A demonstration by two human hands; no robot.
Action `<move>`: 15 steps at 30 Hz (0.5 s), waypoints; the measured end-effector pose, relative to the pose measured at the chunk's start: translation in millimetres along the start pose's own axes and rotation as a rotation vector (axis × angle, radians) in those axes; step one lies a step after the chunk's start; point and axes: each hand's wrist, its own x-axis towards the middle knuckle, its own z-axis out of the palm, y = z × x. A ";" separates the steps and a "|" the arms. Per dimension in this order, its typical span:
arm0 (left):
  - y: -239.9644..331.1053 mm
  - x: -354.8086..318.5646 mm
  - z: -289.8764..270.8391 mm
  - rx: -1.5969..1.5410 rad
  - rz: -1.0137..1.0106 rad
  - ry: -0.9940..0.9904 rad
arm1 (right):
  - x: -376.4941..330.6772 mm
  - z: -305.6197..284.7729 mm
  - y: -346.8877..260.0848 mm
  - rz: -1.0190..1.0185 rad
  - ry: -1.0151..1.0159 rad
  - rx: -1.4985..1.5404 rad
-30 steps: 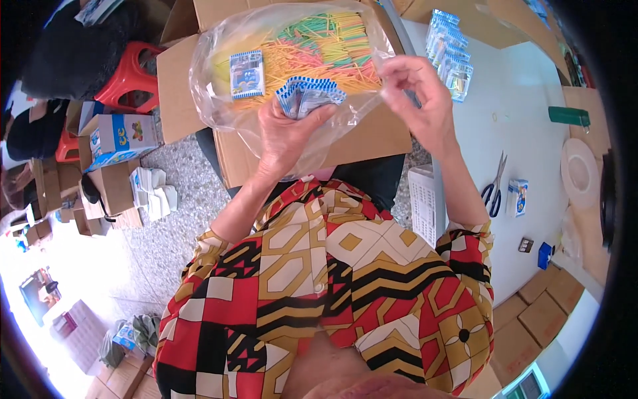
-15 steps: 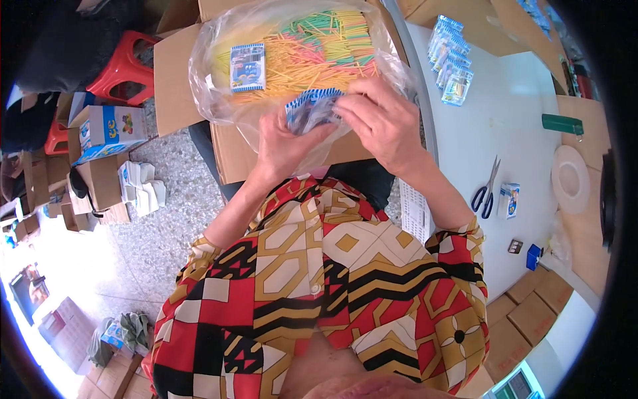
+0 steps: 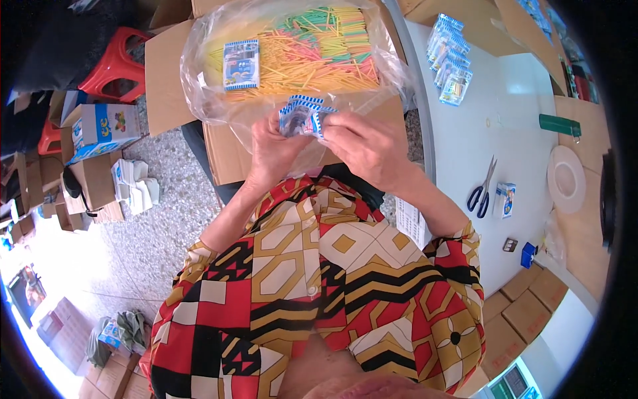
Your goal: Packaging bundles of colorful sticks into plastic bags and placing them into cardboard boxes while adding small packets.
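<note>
Sitting far left of the open carton (image 3: 174,80), a red stool (image 3: 109,63) is standing on the speckled floor, with a small printed box (image 3: 100,130) just below it and a stack of white packs (image 3: 136,186) nearer the person. Filling the carton, a clear bag (image 3: 219,106) is holding a heap of yellow, green and pink sticks (image 3: 312,53), and one blue-edged card (image 3: 240,64) is lying on the sticks at their left end. Just below the carton's near edge, the left hand (image 3: 269,149) is pinching a small blue-and-white packet (image 3: 302,116), fingers closed on its left side. The right hand (image 3: 369,149) is gripping the same packet from the right, thumb and fingers pressed together on its edge, so both hands are meeting over the bag's lower fold. The packet is being held above the lap, touching the plastic.

Right of the carton, a white table (image 3: 518,106) is carrying a row of filled packets (image 3: 448,56) near its far edge. Further right and lower, scissors (image 3: 482,189) with dark handles are lying beside a small blue box (image 3: 505,199). A green strip (image 3: 559,124) and a tape roll (image 3: 566,179) are lying towards the table's right rim.
</note>
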 end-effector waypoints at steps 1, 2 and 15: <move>-1.1 0.5 0.2 0.011 0.018 -0.002 | 1.5 -2.5 1.3 0.000 -0.002 0.000; -1.3 1.6 1.8 0.009 0.016 -0.003 | 5.3 -5.9 4.3 0.058 0.000 0.178; 4.9 18.9 -3.9 -0.091 -0.033 0.120 | 4.1 39.6 194.3 0.208 -0.314 -0.352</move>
